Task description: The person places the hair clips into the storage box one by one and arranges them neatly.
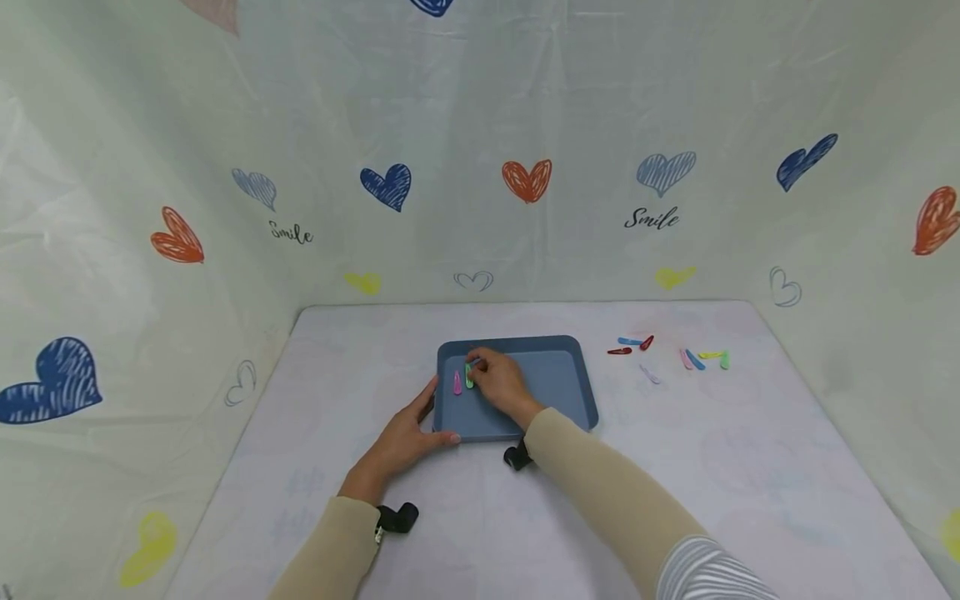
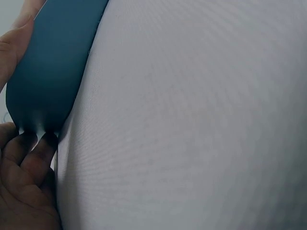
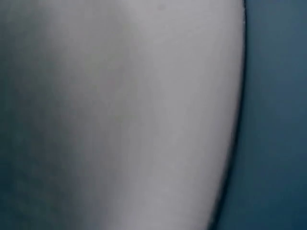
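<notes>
A blue-grey tray (image 1: 551,379) lies on the white-covered table. My left hand (image 1: 401,446) holds its near left corner, the thumb at the front rim and the fingers against the left side; the left wrist view shows these fingers (image 2: 33,158) touching the tray wall (image 2: 53,72). Inside the tray, at the left, a pink hair clip (image 1: 457,383) lies lengthwise. Just right of it, my right hand (image 1: 501,385) pinches a green hair clip (image 1: 469,381), partly hidden by the fingertips. Only the tray's edge (image 3: 273,115) and tablecloth appear in the right wrist view.
Right of the tray lie loose hair clips: red ones (image 1: 619,351), a blue one (image 1: 628,341), a lilac one (image 1: 649,374). Farther right is a group with pink (image 1: 686,359), blue (image 1: 696,360), yellow (image 1: 709,355) and green (image 1: 724,361) clips. A heart-printed curtain (image 1: 465,225) stands behind the table.
</notes>
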A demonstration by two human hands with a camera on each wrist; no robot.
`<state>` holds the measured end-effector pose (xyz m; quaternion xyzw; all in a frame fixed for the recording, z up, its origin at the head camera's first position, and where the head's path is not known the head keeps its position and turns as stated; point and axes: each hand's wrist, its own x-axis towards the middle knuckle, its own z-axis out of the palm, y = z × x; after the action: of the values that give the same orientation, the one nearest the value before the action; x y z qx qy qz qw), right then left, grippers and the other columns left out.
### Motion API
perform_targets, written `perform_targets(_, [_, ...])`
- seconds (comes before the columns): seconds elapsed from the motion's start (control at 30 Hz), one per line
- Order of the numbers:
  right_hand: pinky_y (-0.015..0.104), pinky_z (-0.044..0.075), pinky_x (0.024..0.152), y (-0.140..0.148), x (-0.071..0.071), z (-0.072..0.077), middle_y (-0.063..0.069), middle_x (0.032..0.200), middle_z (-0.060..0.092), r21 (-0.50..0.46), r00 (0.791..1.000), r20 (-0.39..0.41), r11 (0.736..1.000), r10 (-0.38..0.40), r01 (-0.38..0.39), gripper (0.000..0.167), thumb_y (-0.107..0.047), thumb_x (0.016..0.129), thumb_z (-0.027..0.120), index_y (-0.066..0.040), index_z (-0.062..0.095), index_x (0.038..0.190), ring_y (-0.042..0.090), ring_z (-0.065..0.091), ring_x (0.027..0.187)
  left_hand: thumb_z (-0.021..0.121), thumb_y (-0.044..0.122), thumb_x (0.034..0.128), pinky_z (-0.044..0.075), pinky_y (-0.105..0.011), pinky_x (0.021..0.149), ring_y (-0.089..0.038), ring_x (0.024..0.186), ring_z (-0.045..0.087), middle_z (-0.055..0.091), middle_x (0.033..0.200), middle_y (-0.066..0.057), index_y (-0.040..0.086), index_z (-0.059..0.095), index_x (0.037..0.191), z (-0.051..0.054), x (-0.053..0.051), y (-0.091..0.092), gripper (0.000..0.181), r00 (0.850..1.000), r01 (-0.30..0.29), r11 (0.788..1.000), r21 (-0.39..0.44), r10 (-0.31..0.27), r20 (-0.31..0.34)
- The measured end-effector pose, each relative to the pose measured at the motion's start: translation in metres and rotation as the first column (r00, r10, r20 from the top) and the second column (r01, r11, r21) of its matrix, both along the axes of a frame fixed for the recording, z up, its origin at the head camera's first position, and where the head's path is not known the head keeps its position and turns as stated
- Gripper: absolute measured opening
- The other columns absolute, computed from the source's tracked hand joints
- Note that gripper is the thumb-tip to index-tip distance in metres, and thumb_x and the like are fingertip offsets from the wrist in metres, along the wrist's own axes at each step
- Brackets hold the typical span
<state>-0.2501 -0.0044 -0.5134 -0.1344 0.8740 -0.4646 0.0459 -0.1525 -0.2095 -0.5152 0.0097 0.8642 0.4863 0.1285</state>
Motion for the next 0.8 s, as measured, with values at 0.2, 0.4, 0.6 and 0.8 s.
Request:
perform_targets(0.2, [0.033, 0.054, 0.078, -0.0032, -0.0021, -0.0005, 0.002, 0.094, 0.076, 0.095, 0.999, -0.045, 0.995, 0.021, -0.016, 0.019, -0.016, 0.100, 0.074, -0.013, 0.075, 0.119, 0.015, 0.065, 0.082, 0.092, 0.041, 0.0821, 0.026, -0.057, 0.129, -0.031, 0.160, 0.030, 0.032, 0.172, -0.011, 0.032, 0.019, 0.170, 0.0014, -0.0014, -0.0008, 0.115, 1.000, 0.003, 1.000, 0.009, -0.003, -0.004])
perform_targets(0.4, [0.033, 0.053, 0.078, -0.0050, -0.0041, -0.0021, -0.001, 0.091, 0.073, 0.191, 0.995, -0.082, 0.981, 0.057, -0.040, 0.024, -0.019, 0.098, 0.076, -0.012, 0.076, 0.121, 0.013, 0.061, 0.081, 0.092, 0.043, 0.0818, 0.027, -0.057, 0.129, -0.033, 0.159, 0.031, 0.031, 0.172, -0.013, 0.031, 0.019, 0.171, 0.0002, -0.0032, -0.0015, 0.115, 1.000, 0.014, 1.000, 0.007, -0.014, -0.011])
perform_targets(0.6, [0.040, 0.055, 0.089, -0.0046, -0.0043, -0.0043, 0.000, 0.097, 0.077, 0.236, 0.990, -0.105, 0.969, 0.094, -0.067, 0.026, -0.019, 0.098, 0.075, -0.011, 0.078, 0.123, 0.016, 0.067, 0.088, 0.091, 0.043, 0.0829, 0.026, -0.059, 0.128, -0.035, 0.159, 0.030, 0.031, 0.172, -0.015, 0.030, 0.018, 0.171, -0.0016, -0.0038, -0.0015, 0.115, 1.000, 0.024, 1.000, -0.009, -0.024, -0.016])
perform_targets(0.8, [0.045, 0.053, 0.097, -0.0037, -0.0042, -0.0062, 0.003, 0.101, 0.079, 0.261, 0.983, -0.138, 0.962, 0.122, -0.083, 0.025, -0.020, 0.097, 0.076, -0.011, 0.079, 0.121, 0.021, 0.071, 0.097, 0.092, 0.044, 0.0819, 0.027, -0.058, 0.128, -0.034, 0.159, 0.030, 0.030, 0.172, -0.013, 0.031, 0.019, 0.171, -0.0027, -0.0033, -0.0012, 0.116, 1.000, 0.018, 1.000, -0.008, -0.018, -0.007])
